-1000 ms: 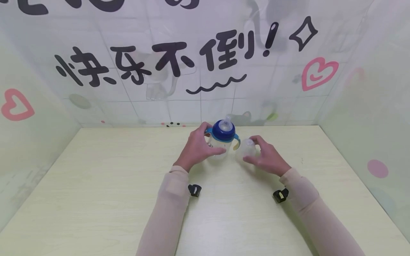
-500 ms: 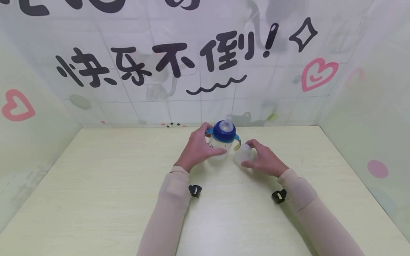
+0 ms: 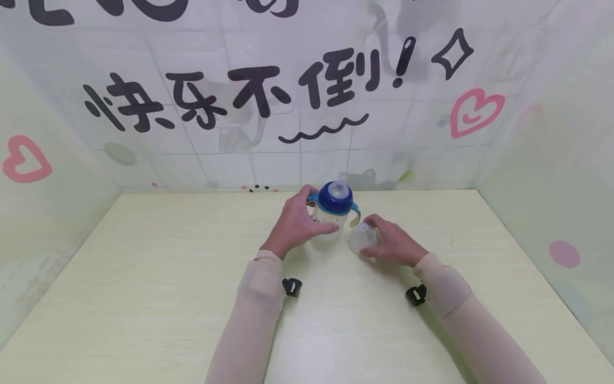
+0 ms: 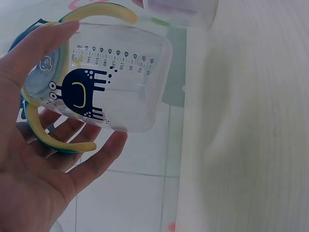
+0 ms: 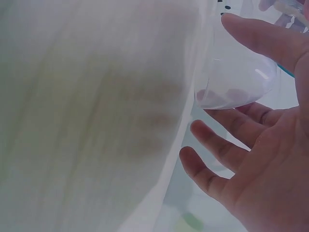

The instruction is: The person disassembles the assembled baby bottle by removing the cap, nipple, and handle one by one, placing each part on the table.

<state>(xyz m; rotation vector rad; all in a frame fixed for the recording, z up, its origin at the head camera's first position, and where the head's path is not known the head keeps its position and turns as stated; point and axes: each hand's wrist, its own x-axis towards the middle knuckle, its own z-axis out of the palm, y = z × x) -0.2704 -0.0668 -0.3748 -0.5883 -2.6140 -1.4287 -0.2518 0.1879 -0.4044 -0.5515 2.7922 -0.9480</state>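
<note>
My left hand grips a clear baby bottle with a blue collar, a pale teat on top and two blue handles. In the left wrist view the bottle carries a measuring scale and a dark cartoon print; the thumb lies across its collar end, the fingers behind. Just right of the bottle, my right hand holds a clear domed bottle cap between thumb and fingers. The right wrist view shows this cap with its rim close over the table, the ring and little fingers spread away from it.
Both hands are near the back of a pale wooden table. A white wall sheet with black lettering stands behind it, with side sheets left and right. A black wrist device sits by the left sleeve, another by the right.
My right hand has moved left and toward me with the cap, bringing it lower in view beside the bottle. The left hand and the bottle have stayed nearly still.
</note>
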